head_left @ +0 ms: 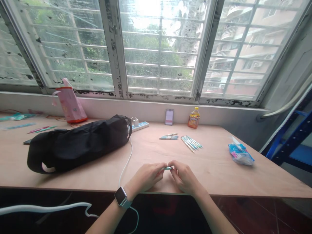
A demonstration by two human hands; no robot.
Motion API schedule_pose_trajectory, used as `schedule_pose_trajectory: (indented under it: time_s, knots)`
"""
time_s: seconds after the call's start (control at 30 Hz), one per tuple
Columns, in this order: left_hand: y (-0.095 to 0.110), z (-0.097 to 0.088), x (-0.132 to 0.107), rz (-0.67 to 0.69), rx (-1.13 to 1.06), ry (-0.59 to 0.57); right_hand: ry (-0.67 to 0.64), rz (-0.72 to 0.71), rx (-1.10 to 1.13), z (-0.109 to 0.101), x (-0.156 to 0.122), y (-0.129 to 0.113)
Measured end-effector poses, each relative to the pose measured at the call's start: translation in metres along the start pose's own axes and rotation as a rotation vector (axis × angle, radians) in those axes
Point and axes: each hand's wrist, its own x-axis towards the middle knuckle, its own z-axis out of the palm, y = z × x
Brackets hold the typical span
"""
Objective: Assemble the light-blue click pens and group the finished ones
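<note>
Near the table's front edge, my left hand (151, 175) pinches one end of a light-coloured pen (167, 168). The fingers of my right hand (183, 175) close around the pen's other end, where a dark tip shows; most of the pen is hidden by my fingers. Beyond my hands lies a fanned row of pale blue and white pens (191, 143). To its left is a smaller group of pens (169, 137), lying nearly sideways.
A long black bag (80, 143) fills the left side, with a pink bag (71, 105) behind it. A white cable (126, 159) runs from the power strip (141, 126). A phone (169, 117), a drink bottle (193, 118) and a tissue pack (240, 154) stand or lie on the table (219, 175).
</note>
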Motion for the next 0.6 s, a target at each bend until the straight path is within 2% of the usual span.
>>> schedule_pose_trajectory:
  time_s: [0.2,0.4,0.6]
  knots:
    - [0.0028,-0.001,0.002,-0.022,0.012,-0.02,0.01,0.119,-0.05,0.0031,0.002,-0.0003]
    - [0.0031,-0.0019,0.0025,-0.078,0.013,-0.036,0.03,0.085,0.046,0.0034,0.0017,0.0007]
    - [0.0031,-0.0017,0.0031,-0.084,0.027,-0.047,0.055,0.162,-0.008,0.0057,0.0043,0.0047]
